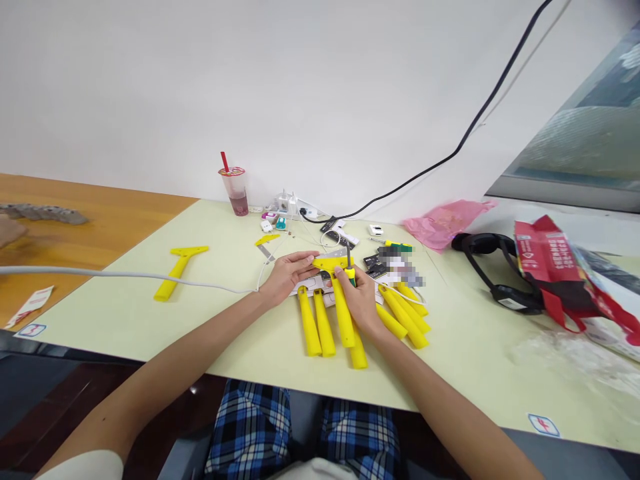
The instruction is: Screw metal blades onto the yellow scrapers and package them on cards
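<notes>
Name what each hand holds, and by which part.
The left hand pinches a yellow plastic T-shaped scraper at its head's left end; the right hand holds its neck and the handle of a yellow-green screwdriver.

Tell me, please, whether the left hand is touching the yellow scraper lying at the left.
Apart: the head view plainly shows tabletop between the left hand and that yellow scraper.

On the tabletop [135, 323] before you, handles [310, 327] lie either side of the held scraper [343, 317]; another scraper [176, 275] lies to your left, a cup [237, 193] stands farther back, and a headset [515, 300] lies beside a bag [545, 247] to your right.
</notes>
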